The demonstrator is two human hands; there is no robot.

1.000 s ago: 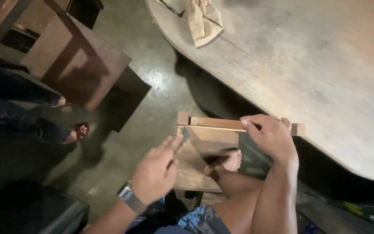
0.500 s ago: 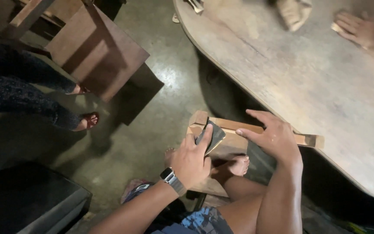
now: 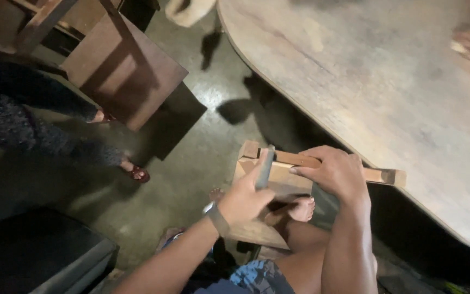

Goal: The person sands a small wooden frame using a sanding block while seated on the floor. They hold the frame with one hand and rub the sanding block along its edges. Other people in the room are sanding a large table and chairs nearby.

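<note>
The left hand [image 3: 244, 200] has its fingers [image 3: 257, 173] closed around a thin, flat, dark grey piece, apparently a sanding block or a folded abrasive sheet [image 3: 266, 166], which stands on edge against the top of a wooden strip [image 3: 300, 159]. Whether it is pressed down or only resting there cannot be told. The right hand [image 3: 334, 173] lies over the same strip just beside it, fingers curled down and clamped on the wood, thumb tip pointing toward the left hand. The strip runs from a square-cut end near the left hand out past the right hand to a pale end block [image 3: 391, 176] close under the edge of the table [image 3: 387, 92].

As for progress, the strip's face by the hands looks reddish-brown and smooth, while the far end is paler and rougher; judged from that, the surface work seems partly done, with the length under and beyond the right hand yet to be treated.

Below the strip sits a lighter wooden board [image 3: 267, 182], part of the same frame as far as can be seen, propped over the person's bent knee, with a bare foot [image 3: 299, 209] under it on the concrete floor [image 3: 191, 163]. A watch [image 3: 216, 218] circles the left wrist. Well apart to the left stand a wooden chair [image 3: 121, 71] and another person's sandalled foot [image 3: 136, 173].
</note>
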